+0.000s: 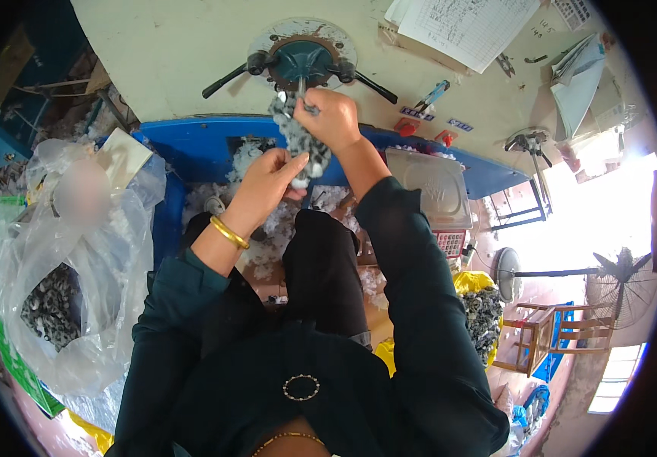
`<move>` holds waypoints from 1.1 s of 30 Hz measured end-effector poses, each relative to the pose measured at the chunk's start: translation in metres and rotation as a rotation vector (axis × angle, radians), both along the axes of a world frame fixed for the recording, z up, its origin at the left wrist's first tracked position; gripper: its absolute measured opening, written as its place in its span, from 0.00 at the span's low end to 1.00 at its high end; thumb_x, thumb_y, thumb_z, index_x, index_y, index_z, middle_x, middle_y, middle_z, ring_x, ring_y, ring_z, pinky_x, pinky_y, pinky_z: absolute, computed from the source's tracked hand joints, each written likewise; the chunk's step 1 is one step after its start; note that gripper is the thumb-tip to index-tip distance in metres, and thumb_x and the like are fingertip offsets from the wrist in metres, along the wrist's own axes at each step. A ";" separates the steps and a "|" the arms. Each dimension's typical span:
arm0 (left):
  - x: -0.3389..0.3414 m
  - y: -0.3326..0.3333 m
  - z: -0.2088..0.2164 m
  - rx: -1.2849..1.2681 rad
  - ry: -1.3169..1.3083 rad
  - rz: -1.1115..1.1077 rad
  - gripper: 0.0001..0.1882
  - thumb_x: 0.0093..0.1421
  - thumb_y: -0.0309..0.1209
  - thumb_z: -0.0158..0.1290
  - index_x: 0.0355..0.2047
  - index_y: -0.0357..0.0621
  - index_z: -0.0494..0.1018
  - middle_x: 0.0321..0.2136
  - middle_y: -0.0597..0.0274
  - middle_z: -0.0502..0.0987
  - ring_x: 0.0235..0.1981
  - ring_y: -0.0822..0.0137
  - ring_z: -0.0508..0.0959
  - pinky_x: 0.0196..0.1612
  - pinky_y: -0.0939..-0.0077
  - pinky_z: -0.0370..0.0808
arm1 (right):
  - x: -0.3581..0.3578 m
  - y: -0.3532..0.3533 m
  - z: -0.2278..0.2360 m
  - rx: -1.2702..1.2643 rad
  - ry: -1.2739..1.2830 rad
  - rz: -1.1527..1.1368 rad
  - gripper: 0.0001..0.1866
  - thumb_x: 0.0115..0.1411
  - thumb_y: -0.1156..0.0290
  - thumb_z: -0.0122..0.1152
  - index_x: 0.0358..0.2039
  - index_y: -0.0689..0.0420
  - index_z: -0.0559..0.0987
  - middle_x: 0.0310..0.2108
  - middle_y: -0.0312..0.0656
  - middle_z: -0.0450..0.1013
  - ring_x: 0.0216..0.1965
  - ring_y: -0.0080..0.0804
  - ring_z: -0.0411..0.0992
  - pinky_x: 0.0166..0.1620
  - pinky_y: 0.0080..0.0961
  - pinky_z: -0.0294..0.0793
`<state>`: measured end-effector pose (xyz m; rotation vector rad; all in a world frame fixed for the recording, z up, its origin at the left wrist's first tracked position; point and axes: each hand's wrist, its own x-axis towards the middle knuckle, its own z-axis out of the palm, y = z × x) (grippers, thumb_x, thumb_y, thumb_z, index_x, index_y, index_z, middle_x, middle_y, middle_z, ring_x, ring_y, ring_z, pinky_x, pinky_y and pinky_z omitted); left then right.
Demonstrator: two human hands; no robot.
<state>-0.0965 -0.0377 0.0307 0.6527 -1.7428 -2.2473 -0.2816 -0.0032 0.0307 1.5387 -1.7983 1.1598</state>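
Note:
A fluffy black, grey and white plush piece [303, 145] hangs at the front edge of a pale machine table. Its upper end meets a thin metal tube under a round dark machine head [302, 59], which has a black handle on each side. My right hand [330, 118] is closed round the plush near the tube. Lower down, my left hand [266, 181] pinches the bottom end between thumb and fingers. The tube's tip is hidden by the plush and my right hand. White fibre tufts [271, 221] lie below my hands.
Two red knobs [406, 128] and snips [435, 95] are right of the machine head; paper sheets [465, 30] lie farther back. A scale [450, 243] stands right of my knees. Bags of fluffy pieces flank me: clear plastic [119, 305] left, yellow [471, 282] right.

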 end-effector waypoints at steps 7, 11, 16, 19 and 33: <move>0.030 0.020 -0.001 0.056 0.048 -0.116 0.16 0.63 0.40 0.52 0.28 0.40 0.66 0.21 0.62 0.72 0.20 0.73 0.72 0.25 0.80 0.70 | 0.044 0.034 0.005 0.002 -0.033 0.045 0.09 0.42 0.72 0.65 0.14 0.55 0.72 0.16 0.42 0.69 0.18 0.43 0.69 0.20 0.33 0.68; 0.045 0.007 -0.002 0.225 0.030 -0.085 0.16 0.65 0.41 0.50 0.30 0.41 0.68 0.22 0.62 0.74 0.20 0.72 0.73 0.27 0.79 0.73 | 0.055 0.029 0.014 0.002 0.024 -0.007 0.09 0.43 0.68 0.63 0.15 0.54 0.72 0.15 0.42 0.69 0.19 0.44 0.70 0.21 0.35 0.70; 0.006 -0.025 -0.014 0.352 0.203 0.110 0.16 0.61 0.41 0.55 0.33 0.39 0.69 0.27 0.62 0.75 0.29 0.71 0.76 0.33 0.78 0.75 | -0.002 -0.030 0.015 0.072 -0.075 -0.279 0.09 0.47 0.62 0.61 0.18 0.53 0.75 0.18 0.44 0.73 0.23 0.48 0.72 0.26 0.39 0.71; 0.016 0.007 -0.014 0.076 0.145 0.164 0.21 0.54 0.41 0.63 0.36 0.36 0.69 0.31 0.57 0.74 0.30 0.68 0.76 0.33 0.76 0.75 | 0.003 -0.022 0.008 0.101 -0.066 -0.297 0.09 0.46 0.64 0.62 0.18 0.54 0.74 0.18 0.44 0.72 0.22 0.48 0.72 0.25 0.39 0.70; 0.027 0.033 -0.021 -0.068 0.260 0.407 0.18 0.60 0.42 0.55 0.30 0.36 0.70 0.20 0.67 0.69 0.23 0.74 0.70 0.27 0.78 0.67 | 0.068 0.038 0.030 0.354 -0.686 -0.145 0.14 0.46 0.63 0.60 0.17 0.61 0.72 0.17 0.51 0.69 0.21 0.50 0.69 0.26 0.38 0.68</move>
